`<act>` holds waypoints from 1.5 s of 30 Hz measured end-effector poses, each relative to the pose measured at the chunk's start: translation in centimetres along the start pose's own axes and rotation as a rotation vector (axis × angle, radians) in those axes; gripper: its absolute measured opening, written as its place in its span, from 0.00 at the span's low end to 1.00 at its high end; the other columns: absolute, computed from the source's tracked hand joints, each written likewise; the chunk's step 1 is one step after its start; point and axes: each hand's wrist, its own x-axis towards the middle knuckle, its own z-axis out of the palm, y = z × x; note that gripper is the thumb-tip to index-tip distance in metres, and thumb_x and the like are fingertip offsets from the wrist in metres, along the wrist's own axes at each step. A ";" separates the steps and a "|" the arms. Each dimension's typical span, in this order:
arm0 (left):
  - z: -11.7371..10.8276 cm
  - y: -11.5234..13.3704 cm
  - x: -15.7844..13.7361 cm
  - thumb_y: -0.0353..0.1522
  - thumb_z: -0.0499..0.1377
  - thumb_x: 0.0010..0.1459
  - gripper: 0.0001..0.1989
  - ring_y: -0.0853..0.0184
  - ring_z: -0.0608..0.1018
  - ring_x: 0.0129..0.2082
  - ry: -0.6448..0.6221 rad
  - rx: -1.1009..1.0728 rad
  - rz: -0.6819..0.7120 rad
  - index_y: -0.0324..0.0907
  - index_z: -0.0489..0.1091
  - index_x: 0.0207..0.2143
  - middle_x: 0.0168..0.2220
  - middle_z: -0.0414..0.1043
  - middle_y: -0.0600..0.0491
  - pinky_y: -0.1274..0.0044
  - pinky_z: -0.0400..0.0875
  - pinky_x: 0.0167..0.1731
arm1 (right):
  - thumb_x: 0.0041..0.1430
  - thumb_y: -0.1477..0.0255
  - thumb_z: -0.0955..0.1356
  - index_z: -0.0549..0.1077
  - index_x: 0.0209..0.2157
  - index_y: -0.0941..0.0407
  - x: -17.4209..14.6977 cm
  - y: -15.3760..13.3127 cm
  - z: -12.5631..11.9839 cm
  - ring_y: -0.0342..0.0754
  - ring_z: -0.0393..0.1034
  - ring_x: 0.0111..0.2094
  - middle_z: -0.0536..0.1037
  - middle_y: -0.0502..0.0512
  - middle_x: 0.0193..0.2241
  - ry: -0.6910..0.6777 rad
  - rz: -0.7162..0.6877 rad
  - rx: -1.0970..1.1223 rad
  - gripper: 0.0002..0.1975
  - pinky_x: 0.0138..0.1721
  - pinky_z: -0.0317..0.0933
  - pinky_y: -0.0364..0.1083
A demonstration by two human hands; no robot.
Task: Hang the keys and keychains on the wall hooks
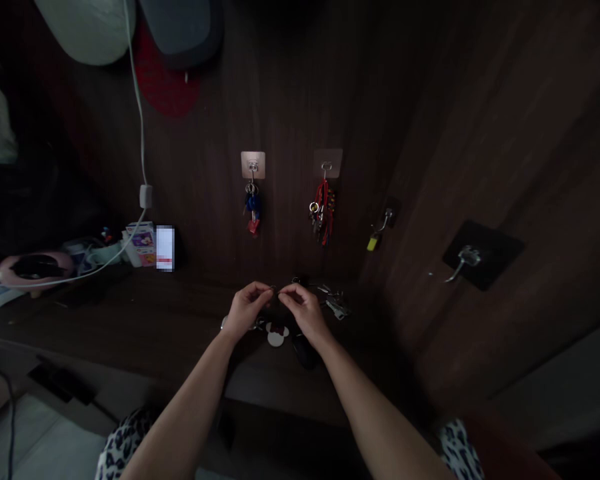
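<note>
Above the dark wooden shelf, my left hand (249,307) and my right hand (303,308) meet fingertip to fingertip. Each pinches thumb against forefinger on something small and dark, perhaps part of a ring, too dim to name. Below them lies a white mouse-head-shaped charm (276,336) with a dark red bow. A black oval fob (304,351) rests partly behind my right wrist. Several loose keys (337,307) lie just right of my right hand. Near my left wrist a metal clasp (257,324) shows, partly hidden.
On the back panel hang a bunch of keys with blue and red tags (253,207), another with red cords (324,213), and a yellow-tagged item (373,242). A bare hook (464,260) is on the right wall. A lit phone (165,249), small boxes (143,243) and a white cable (141,133) are left.
</note>
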 end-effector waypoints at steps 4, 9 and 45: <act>0.0 0.0 -0.1 0.39 0.62 0.45 0.12 0.74 0.70 0.23 -0.039 0.016 0.004 0.39 0.70 0.27 0.22 0.69 0.58 0.82 0.65 0.26 | 0.50 0.66 0.66 0.71 0.29 0.55 0.0 0.0 0.0 0.43 0.65 0.30 0.71 0.47 0.26 0.017 -0.018 0.023 0.07 0.33 0.57 0.42; 0.0 0.3 -0.3 0.39 0.61 0.47 0.11 0.72 0.72 0.25 -0.107 0.025 -0.003 0.39 0.70 0.27 0.24 0.71 0.57 0.81 0.66 0.28 | 0.50 0.65 0.66 0.69 0.27 0.55 0.1 0.2 0.0 0.43 0.64 0.28 0.70 0.47 0.24 0.037 0.016 0.051 0.08 0.31 0.58 0.42; -0.3 0.0 0.1 0.41 0.59 0.49 0.12 0.70 0.71 0.28 -0.016 0.148 0.040 0.40 0.72 0.27 0.27 0.72 0.55 0.80 0.65 0.31 | 0.44 0.67 0.72 0.72 0.28 0.60 -0.5 -0.4 -0.3 0.38 0.67 0.19 0.75 0.51 0.20 -0.220 0.564 0.557 0.12 0.20 0.61 0.36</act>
